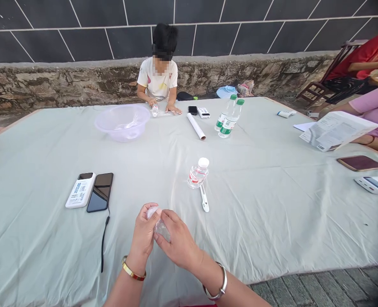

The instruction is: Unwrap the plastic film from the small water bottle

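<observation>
My left hand [144, 232] and my right hand [180, 242] meet near the front of the table. Between their curled fingers is a piece of clear plastic [163, 231], gripped by both; its exact kind is hard to make out. Just beyond my hands stands a small clear bottle [195, 177] with a white cap and a red-marked label. A slim white tool [204, 198], which looks like a utility knife, lies against the bottle's base and points toward me.
Left of my hands lie a white power bank [80, 192] and a black phone [100, 192] with a strap. Farther off are a purple basin [125, 128], a white roll [195, 126] and two green-capped bottles [229, 121]. A person [158, 79] sits opposite; others sit at right, near papers [339, 130].
</observation>
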`<state>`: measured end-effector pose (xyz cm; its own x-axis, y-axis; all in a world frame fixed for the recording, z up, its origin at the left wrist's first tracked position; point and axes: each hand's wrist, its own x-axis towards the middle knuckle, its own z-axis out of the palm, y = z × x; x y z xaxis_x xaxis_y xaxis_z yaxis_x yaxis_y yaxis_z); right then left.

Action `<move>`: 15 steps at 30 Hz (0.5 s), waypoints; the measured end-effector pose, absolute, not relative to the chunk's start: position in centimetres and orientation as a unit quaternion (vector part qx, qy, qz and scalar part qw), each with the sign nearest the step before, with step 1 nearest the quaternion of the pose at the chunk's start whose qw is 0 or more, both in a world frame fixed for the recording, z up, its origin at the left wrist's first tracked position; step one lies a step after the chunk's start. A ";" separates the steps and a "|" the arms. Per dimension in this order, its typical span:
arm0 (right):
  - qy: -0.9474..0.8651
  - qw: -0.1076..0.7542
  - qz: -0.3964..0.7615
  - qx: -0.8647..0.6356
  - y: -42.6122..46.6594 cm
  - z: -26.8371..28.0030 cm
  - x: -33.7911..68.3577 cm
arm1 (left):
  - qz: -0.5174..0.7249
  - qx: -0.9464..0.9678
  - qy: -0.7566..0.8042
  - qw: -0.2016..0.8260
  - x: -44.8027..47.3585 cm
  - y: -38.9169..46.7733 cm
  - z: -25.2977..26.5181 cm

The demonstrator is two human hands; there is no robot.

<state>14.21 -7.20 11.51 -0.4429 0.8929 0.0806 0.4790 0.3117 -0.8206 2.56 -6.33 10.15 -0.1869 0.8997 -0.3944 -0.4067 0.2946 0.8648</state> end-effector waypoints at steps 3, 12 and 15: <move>-0.759 0.299 0.393 -0.424 -6.9 11.3 14.8 | 0.544 0.223 0.548 0.595 2.0 -6.0 10.4; -0.506 0.376 0.209 -0.748 1.8 7.3 24.6 | 0.558 0.167 0.543 0.605 0.3 -4.0 9.7; -0.537 0.333 0.217 -0.744 4.0 6.8 24.5 | 0.534 0.193 0.548 0.614 0.8 -3.9 8.8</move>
<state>24.50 4.03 6.83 0.3283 0.9439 0.0352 0.6550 -0.2007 -0.7285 0.83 -3.95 8.80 -0.1716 0.8672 -0.4674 -0.4438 0.3556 0.8226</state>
